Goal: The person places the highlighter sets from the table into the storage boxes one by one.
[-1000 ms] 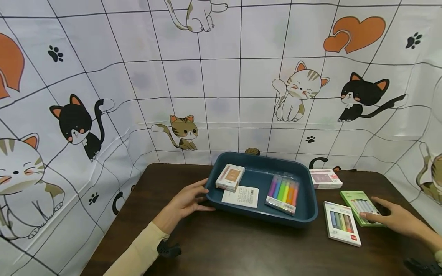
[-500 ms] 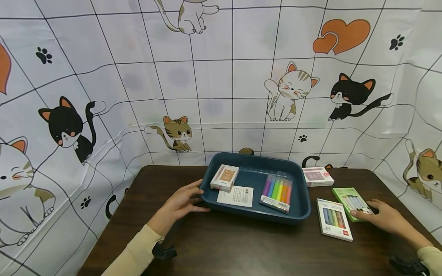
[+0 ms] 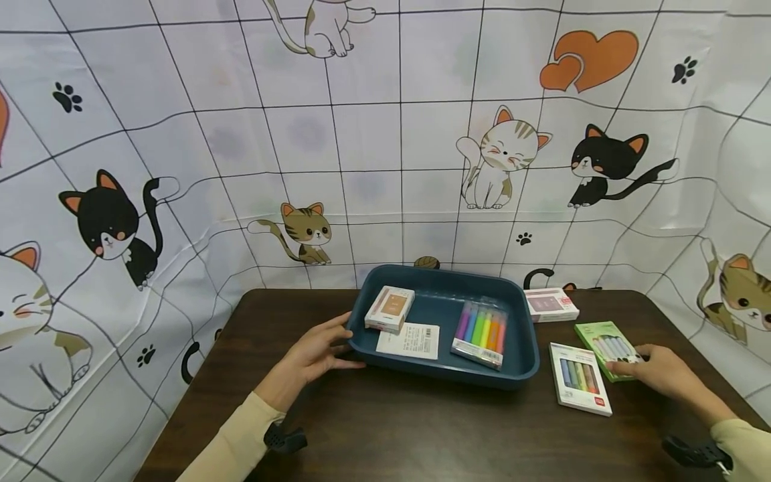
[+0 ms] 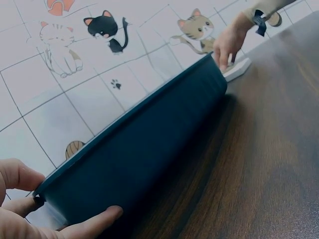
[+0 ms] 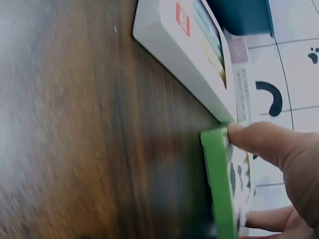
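Observation:
My left hand (image 3: 313,355) rests on the left end of a dark teal plastic tray (image 3: 421,367). Its thumb lies against the front wall, the other fingers at the left end, outside the tray. Over at the right, my right hand (image 3: 661,369) pinches a green box (image 3: 605,335) of pens or sticks by its near end, thumb on one edge and fingers on the other. That box lies on the table, partly covered by the hand. A white box (image 3: 579,383) with coloured sticks pictured on it lies beside it; the right wrist view shows the two almost touching.
Inside the tray are a small white and tan box (image 3: 390,309), a printed white card (image 3: 411,341) and a clear pack of coloured highlighters (image 3: 480,335). Behind its right end lies a white and pink box (image 3: 551,304). A cat-print curtain (image 3: 367,134) hangs behind the dark wooden table (image 3: 409,428).
My right hand's fingers have closed in on the green box's edges. The whole head view has shifted, so everything appears further left. My left hand stays at the tray.

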The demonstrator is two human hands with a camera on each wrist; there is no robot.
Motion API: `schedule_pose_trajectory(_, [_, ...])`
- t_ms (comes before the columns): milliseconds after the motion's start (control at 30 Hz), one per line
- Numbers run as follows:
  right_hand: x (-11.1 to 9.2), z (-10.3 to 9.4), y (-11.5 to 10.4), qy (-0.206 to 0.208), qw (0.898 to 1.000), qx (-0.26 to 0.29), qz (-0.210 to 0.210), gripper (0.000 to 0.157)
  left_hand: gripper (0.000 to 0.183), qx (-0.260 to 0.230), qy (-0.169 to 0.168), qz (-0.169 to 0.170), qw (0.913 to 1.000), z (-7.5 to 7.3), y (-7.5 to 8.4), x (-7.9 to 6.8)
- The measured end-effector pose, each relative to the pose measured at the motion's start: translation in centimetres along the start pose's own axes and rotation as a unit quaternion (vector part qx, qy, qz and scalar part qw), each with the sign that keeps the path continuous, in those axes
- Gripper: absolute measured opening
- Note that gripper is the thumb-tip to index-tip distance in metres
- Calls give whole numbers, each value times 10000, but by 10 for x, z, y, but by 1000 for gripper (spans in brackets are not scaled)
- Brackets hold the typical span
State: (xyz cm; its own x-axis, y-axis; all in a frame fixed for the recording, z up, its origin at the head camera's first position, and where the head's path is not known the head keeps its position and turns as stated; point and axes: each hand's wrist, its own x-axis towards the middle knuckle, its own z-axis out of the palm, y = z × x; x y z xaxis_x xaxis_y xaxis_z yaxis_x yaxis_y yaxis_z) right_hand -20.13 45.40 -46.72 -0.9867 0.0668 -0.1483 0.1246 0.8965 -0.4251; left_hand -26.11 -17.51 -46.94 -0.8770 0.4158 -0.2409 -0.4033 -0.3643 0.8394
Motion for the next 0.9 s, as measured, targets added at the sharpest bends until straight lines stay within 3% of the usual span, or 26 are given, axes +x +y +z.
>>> schedule_pose_trajectory(200, [0, 9, -12, 577, 9981, 211, -52, 99, 63, 16, 137, 59, 9999, -2, 0, -5])
schedule_pose_trajectory(400, [-4, 17, -19, 1074, 9933, 400, -153, 95, 62, 0, 44, 53, 10000, -3, -2, -7])
schedule_pose_trajectory(600, [-11, 23, -19, 1309, 9871, 898, -193, 89, 63, -49, -14, 52, 10000, -3, -3, -6])
schedule_pose_trajectory(767, [-17, 24, -16, 1535, 9762, 1529, -117, 77, 62, 2, -37, 42, 10000, -2, -2, -4])
schedule_pose_trajectory(900, [-19, 24, -14, 1520, 9596, 2367, 95, 73, 62, -27, 14, 2, 10000, 0, -1, -1])
